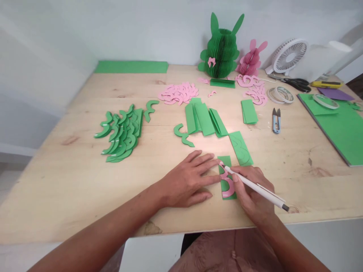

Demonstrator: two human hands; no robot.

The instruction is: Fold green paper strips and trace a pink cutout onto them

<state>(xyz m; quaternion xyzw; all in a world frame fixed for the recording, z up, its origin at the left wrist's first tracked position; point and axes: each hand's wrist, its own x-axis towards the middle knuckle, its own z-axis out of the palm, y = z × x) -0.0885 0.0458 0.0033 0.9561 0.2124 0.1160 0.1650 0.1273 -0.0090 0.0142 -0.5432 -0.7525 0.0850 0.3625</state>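
My right hand [253, 192] grips a white pen [263, 192], its tip at the upper end of a curvy pink paper cutout [228, 189]. That cutout lies on a green paper piece [226, 160] near the table's front edge. Flat on the table, my left hand [190, 179] has its fingers spread, the fingertips reaching the left side of the cutout and green piece. Just beyond lies another green piece with drawn curves [241, 148]. Folded green papers [204, 118] stand farther back, beside a wavy green cutout [183, 135].
Green cutouts [121, 136] are heaped at left, pink cutouts [178, 93] at the back. Thread snips [276, 121], tape rolls [280, 95], scissors [296, 83] and a green sheet [340, 128] lie at right. Paper bunnies, one green [222, 53], one pink [251, 60], stand near a fan [289, 56].
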